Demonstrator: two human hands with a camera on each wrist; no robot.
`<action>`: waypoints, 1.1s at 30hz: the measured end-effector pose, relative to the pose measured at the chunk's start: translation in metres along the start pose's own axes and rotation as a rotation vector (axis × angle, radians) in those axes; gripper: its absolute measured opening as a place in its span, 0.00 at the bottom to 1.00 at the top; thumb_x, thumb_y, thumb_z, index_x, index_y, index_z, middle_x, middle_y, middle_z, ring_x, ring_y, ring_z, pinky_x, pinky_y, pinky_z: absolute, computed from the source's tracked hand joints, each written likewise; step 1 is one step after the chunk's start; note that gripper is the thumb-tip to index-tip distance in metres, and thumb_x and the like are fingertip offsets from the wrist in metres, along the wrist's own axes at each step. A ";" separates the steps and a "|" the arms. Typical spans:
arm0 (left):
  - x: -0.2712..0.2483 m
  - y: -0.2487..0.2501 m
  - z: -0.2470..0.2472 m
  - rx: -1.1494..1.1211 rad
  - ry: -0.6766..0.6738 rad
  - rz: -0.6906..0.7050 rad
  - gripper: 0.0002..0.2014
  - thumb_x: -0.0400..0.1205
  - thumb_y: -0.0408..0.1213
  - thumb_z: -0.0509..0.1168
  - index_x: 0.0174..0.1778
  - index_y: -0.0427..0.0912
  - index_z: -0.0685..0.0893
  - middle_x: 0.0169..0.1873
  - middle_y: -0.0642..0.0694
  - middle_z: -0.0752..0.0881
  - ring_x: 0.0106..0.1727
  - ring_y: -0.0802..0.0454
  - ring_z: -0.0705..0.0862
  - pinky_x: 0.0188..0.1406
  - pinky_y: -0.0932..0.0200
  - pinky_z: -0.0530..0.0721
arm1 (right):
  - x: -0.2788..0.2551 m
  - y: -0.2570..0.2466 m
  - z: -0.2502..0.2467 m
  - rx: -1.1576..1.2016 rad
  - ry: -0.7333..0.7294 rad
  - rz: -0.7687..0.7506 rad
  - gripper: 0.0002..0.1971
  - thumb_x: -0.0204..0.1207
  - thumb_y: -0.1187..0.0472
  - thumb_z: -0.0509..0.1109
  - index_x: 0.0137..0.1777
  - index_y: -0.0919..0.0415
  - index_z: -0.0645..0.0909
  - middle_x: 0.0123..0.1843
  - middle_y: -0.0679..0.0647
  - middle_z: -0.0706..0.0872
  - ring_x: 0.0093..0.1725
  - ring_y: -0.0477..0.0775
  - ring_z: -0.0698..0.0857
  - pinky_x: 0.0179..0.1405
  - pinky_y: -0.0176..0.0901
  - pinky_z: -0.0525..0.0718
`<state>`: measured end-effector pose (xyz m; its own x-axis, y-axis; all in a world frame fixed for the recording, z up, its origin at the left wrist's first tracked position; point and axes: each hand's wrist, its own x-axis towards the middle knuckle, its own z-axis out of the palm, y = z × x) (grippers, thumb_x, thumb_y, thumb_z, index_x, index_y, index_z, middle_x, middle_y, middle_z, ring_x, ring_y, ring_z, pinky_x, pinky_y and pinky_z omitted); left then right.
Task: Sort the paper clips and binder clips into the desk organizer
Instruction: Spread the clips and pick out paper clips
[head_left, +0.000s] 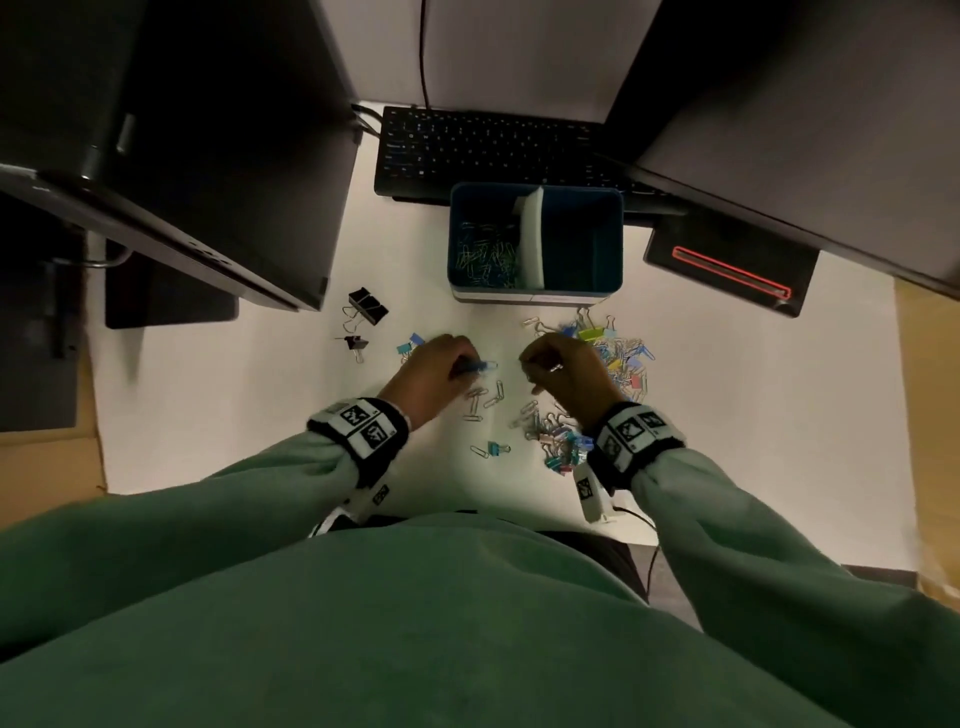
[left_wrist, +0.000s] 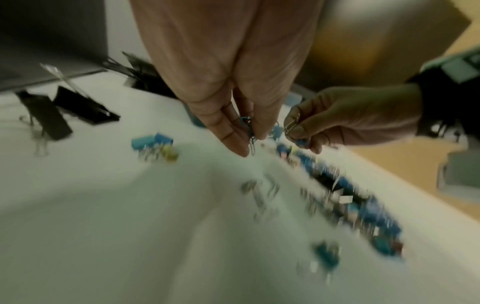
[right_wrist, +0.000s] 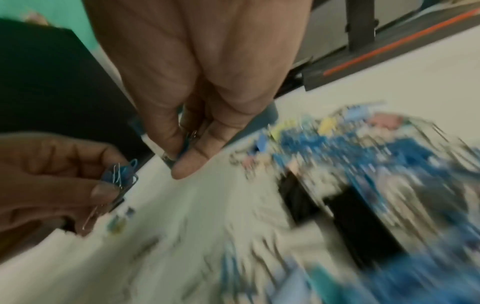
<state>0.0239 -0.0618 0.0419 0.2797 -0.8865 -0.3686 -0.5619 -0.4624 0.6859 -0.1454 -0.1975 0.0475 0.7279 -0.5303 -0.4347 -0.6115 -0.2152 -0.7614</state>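
The blue desk organizer (head_left: 535, 288) stands mid-desk; its left compartment holds paper clips (head_left: 488, 249), and its right one looks empty past a white divider. My left hand (head_left: 467, 365) pinches a small bunch of blue and silver paper clips (left_wrist: 248, 131) just above the desk. To its right, my right hand (head_left: 530, 364) pinches a few paper clips (right_wrist: 187, 142) of its own. Loose silver clips (head_left: 485, 397) lie below the hands. Mixed coloured clips are piled at the right (head_left: 621, 353) and near my right wrist (head_left: 556, 441).
Two black binder clips (head_left: 368, 306) and a smaller one (head_left: 356, 343) lie left of the organizer, with small blue binder clips (head_left: 410, 345) beside my left hand. A keyboard (head_left: 493, 145) sits behind the organizer, monitors overhang both sides, and a black stand with a red stripe (head_left: 727, 270) is at right.
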 end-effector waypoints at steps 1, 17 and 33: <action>0.001 0.007 -0.011 -0.045 0.055 0.010 0.05 0.80 0.35 0.69 0.49 0.40 0.83 0.45 0.45 0.84 0.44 0.51 0.82 0.47 0.59 0.81 | 0.001 -0.011 -0.008 0.049 0.036 -0.028 0.03 0.79 0.64 0.69 0.51 0.60 0.82 0.44 0.50 0.87 0.39 0.44 0.88 0.42 0.34 0.88; -0.003 0.009 -0.018 0.186 0.119 0.035 0.16 0.77 0.41 0.72 0.57 0.41 0.78 0.55 0.45 0.77 0.49 0.53 0.79 0.48 0.54 0.83 | 0.011 -0.027 -0.011 -0.519 0.066 -0.223 0.15 0.75 0.58 0.74 0.60 0.60 0.79 0.59 0.56 0.81 0.54 0.53 0.83 0.52 0.41 0.81; -0.005 -0.009 0.040 0.490 -0.186 0.071 0.13 0.87 0.39 0.57 0.61 0.33 0.74 0.58 0.37 0.77 0.58 0.41 0.78 0.52 0.52 0.76 | 0.001 0.025 0.039 -0.635 -0.095 -0.081 0.04 0.81 0.67 0.63 0.52 0.63 0.78 0.50 0.59 0.83 0.48 0.59 0.84 0.46 0.50 0.84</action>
<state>-0.0032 -0.0524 0.0122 0.1100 -0.8770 -0.4677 -0.8849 -0.3007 0.3557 -0.1483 -0.1716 0.0095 0.7859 -0.4236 -0.4505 -0.5968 -0.7104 -0.3731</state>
